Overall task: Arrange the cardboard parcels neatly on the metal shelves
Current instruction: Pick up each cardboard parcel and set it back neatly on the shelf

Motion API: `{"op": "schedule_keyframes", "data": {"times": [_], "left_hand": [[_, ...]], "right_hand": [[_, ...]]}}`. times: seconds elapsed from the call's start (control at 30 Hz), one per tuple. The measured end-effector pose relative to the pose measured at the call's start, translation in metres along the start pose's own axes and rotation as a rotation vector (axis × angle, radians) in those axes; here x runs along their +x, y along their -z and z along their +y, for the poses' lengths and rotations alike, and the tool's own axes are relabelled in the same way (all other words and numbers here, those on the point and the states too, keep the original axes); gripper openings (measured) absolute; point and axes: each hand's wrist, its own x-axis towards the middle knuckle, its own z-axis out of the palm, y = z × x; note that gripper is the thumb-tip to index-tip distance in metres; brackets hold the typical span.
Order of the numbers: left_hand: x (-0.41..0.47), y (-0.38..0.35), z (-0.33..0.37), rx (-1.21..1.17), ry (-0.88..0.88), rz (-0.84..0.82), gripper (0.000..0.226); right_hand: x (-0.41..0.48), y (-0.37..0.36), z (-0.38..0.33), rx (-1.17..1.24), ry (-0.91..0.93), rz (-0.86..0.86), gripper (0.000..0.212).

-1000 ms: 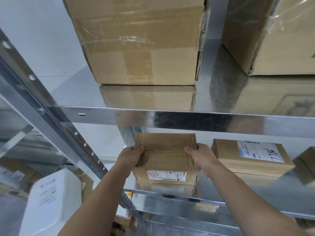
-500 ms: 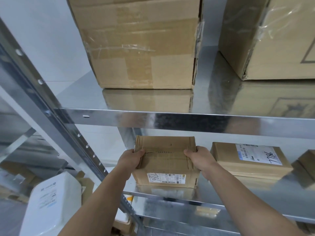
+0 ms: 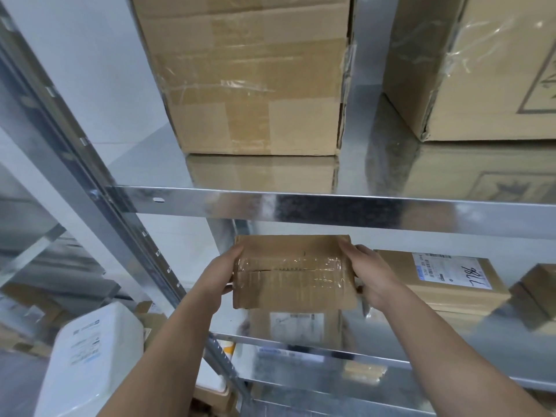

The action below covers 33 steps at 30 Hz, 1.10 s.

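Small brown taped cardboard parcel (image 3: 291, 273), clamped between curled fingers (image 3: 238, 251) of left hand (image 3: 223, 276) and right hand (image 3: 371, 276) at its ends: probably light, rigid; glossy tape may slip

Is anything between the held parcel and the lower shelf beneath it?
Nothing visible. The left hand and right hand hold the parcel above the lower shelf; a labelled parcel lies to its right.

Stockroom: metal shelves (image 3: 331, 207) w/ labelled cardboard parcels (image 3: 445, 278).
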Motion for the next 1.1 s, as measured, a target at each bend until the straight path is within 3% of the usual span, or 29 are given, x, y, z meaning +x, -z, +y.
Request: {"op": "schedule_keyframes", "data": {"times": [0.3,0.43,0.57,0.83,1.0,1.1], "left_hand": [[-0.013,-0.008,0.012,-0.147,0.003,0.037,0.038],[-0.015,-0.009,0.013,-0.118,-0.011,0.017,0.042],[-0.007,-0.005,0.007,-0.091,0.013,-0.012,0.038],[0.013,-0.007,-0.014,-0.003,0.065,-0.04,0.035],[0.019,-0.013,-0.022,0.013,0.057,-0.022,0.033],[0.02,-0.016,-0.025,0.042,0.06,-0.015,0.03]], "right_hand": [[-0.011,-0.002,-0.018,0.187,-0.03,-0.04,0.048],[-0.007,-0.005,-0.013,0.137,-0.016,-0.054,0.057],[-0.004,-0.005,-0.006,0.121,-0.02,-0.055,0.038],[-0.002,-0.011,0.003,0.039,-0.071,-0.153,0.047],[0.003,-0.018,0.017,-0.017,-0.027,-0.083,0.058],[0.002,-0.021,0.021,-0.021,-0.032,-0.073,0.044]]}}
